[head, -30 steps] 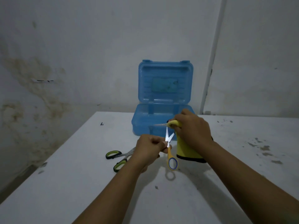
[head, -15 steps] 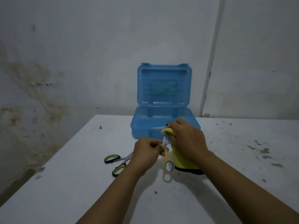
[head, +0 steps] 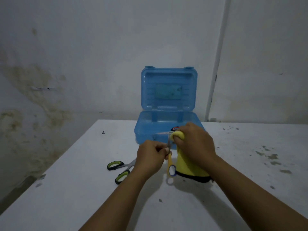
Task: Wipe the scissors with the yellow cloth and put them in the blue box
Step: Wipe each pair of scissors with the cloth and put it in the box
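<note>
Over the last second the yellow cloth [head: 179, 135] has slid down the blades of the yellow-handled scissors [head: 170, 161]: a second ago both bare blade tips stood open in a V above the left hand, and now only a short strip of metal shows between the two hands, the rest buried in the bunched cloth. The right hand [head: 195, 144] has dropped closer to the left hand [head: 150, 155], so they sit just beside each other. The head camera has also tipped slightly, so the blue box [head: 168, 130] appears lower in view.

The left hand curls tightly round the scissors near the pivot, one blue-lined finger ring hanging below it. The right hand grips the cloth, fingers wrapped round it and pinching it over the blades; the cloth's loose end drapes to the tabletop [head: 83, 189]. This looks like a wiping stroke mid-way, with the placing step not yet begun.

The box stands open behind the hands, apparently with one pair of scissors already inside. A green-handled pair [head: 119, 169] lies on the tabletop to the left, seemingly yet to be wiped.

No legible brand, label or writing shows; a pale patch on the lid's inside is too blurred to read.
</note>
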